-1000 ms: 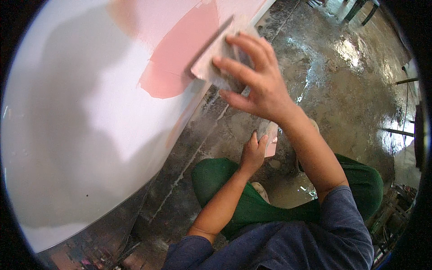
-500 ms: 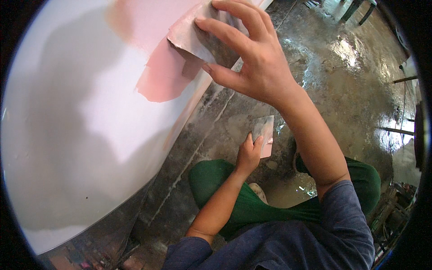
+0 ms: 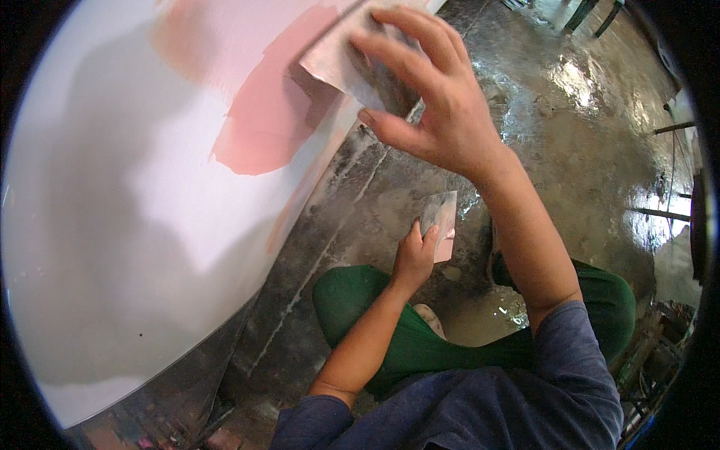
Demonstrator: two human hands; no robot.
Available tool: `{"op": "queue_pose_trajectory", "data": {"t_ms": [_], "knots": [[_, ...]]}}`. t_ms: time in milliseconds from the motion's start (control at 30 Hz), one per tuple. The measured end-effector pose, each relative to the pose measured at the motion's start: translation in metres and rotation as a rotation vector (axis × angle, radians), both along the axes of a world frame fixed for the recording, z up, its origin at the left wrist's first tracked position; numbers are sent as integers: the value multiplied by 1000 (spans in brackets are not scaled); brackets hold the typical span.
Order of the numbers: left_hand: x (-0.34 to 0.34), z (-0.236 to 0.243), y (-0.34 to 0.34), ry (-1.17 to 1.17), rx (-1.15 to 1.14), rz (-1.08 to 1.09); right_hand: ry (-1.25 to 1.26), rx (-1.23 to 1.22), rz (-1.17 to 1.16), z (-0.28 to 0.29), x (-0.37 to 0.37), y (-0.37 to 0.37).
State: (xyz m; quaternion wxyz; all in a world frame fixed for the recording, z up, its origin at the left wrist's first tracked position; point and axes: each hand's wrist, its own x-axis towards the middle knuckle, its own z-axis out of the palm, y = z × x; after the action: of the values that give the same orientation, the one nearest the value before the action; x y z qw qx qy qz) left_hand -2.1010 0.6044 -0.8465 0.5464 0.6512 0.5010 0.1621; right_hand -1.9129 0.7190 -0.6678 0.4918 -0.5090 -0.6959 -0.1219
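Note:
My right hand (image 3: 446, 109) grips a thin metal putty spreader (image 3: 337, 60), thumb below and fingers across its upper side. The spreader's edge is over a white curved body panel (image 3: 187, 247), and its shadow falls beside it; it seems a little off the surface. On the panel, below and left of the spreader, lies a smooth patch of pink putty (image 3: 262, 131). Lower down, over the lap, my left hand (image 3: 412, 255) pinches a flat metal plate (image 3: 442, 210) with pink putty (image 3: 444, 250) at its near end.
Around my crossed legs in green trousers (image 3: 352, 300) is a wet concrete floor (image 3: 555, 165). A paler, tan-edged patch (image 3: 176, 45) marks the panel at upper left. Dark legs of a stand (image 3: 581, 15) show at the top right, and clutter (image 3: 660, 352) at the lower right.
My right hand and the spreader have shifted slightly right and away from the putty patch, uncovering more of it. My left hand and its plate have hardly moved.

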Motion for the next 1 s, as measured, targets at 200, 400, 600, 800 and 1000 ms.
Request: {"op": "queue_pose_trajectory", "data": {"t_ms": [200,400,600,800,1000], "knots": [[-1,-5,0,21,9,-25,19,-10,4,11,2,10],[-1,-7,1,79,18,-49,95,-144,27,-65,-28,-5],[-2,-11,1,79,-26,-57,908,-270,234,-66,-30,-9],[0,-6,0,50,-72,-65,1207,-397,241,-39,-4,11],[-15,-37,0,62,45,-94,1055,-401,333,-56,-67,-10]]}}
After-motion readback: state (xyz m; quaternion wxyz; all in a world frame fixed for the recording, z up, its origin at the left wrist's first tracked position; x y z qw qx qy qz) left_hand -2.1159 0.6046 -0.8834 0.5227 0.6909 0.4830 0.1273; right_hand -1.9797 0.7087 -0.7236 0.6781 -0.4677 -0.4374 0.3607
